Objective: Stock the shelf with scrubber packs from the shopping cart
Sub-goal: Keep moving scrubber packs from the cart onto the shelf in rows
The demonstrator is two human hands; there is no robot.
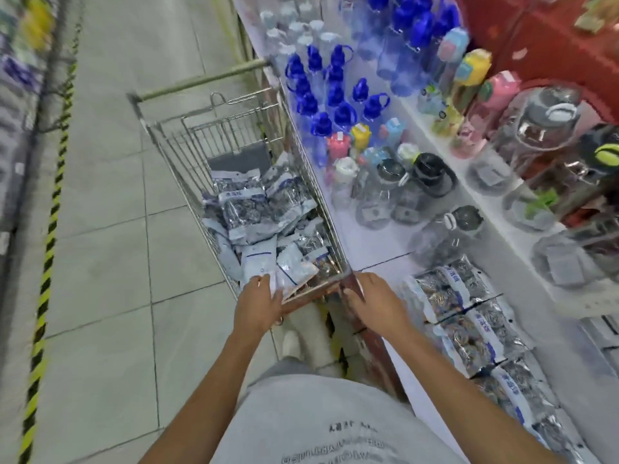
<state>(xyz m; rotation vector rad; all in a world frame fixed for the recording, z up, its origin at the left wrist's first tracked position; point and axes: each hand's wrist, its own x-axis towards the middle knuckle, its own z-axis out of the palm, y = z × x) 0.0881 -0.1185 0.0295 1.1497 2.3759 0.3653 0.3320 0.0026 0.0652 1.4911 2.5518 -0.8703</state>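
Scrubber packs point(469, 316) already lie in a row along the near part of the white shelf point(375, 242) at the right, just right of the right hand point(370, 301); whether that hand touches them cannot be told. Its fingers are bent over the near right corner of the shopping cart point(201, 155), apparently resting on the reddish rim, though blur hides how firmly they close. The left hand point(259, 304) reaches over the cart's near edge, fingers fairly straight and spread, their tips at or on the nearest white-backed pack in the cart; no grip on it is plain. Beyond the fingertips a loose heap of more scrubber packs point(261, 209) fills the wire basket, some face up, some showing white backs. Farther along the shelf stand clear jugs with dark lids point(432, 175), then blue-capped bottles point(335, 95). The tiled floor point(110, 195) stretches left.
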